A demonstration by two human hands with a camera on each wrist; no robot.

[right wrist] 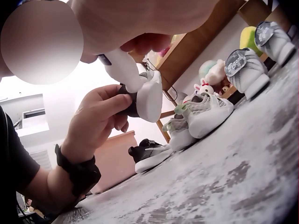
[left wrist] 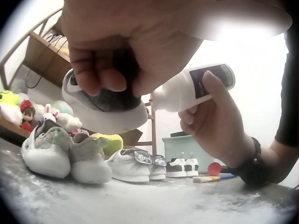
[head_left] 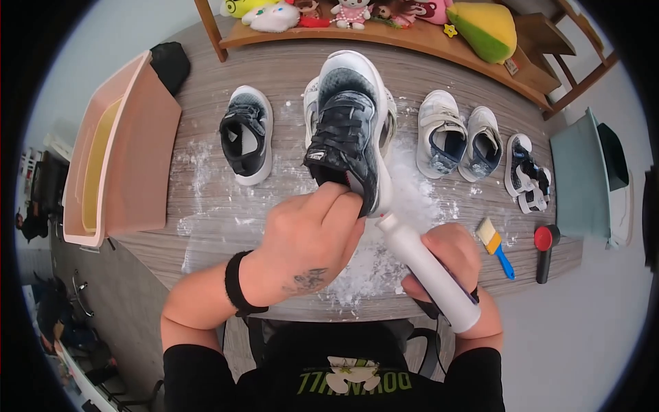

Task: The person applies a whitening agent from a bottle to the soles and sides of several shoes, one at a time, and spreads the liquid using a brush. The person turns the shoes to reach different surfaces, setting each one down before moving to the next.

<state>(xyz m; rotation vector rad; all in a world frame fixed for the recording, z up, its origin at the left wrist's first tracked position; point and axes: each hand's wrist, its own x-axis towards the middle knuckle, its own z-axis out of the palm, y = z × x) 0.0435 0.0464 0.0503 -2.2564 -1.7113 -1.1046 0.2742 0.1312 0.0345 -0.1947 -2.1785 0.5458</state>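
Note:
My left hand (head_left: 305, 230) grips a black and grey sneaker (head_left: 343, 130) by its heel collar, toe pointing away, raised above the table. In the left wrist view the thumb and fingers pinch the sneaker's dark heel fabric (left wrist: 114, 98) above its white sole. A white squeeze bottle (head_left: 429, 275) with a dark label lies in my right hand (head_left: 453, 257), its fingers wrapped around the body. The bottle's narrow nozzle (left wrist: 159, 100) is right at the white heel edge of the sole, also seen in the right wrist view.
White powder (head_left: 364, 275) covers much of the wooden table. A matching dark sneaker (head_left: 247, 137) stands left, pale sneakers (head_left: 443, 130) and small sandals (head_left: 527, 172) right. A brush (head_left: 495, 247), a red-cupped scoop (head_left: 544, 250), a pink bin (head_left: 137, 151), a teal bin (head_left: 583, 178) and a toy shelf (head_left: 384, 31) surround them.

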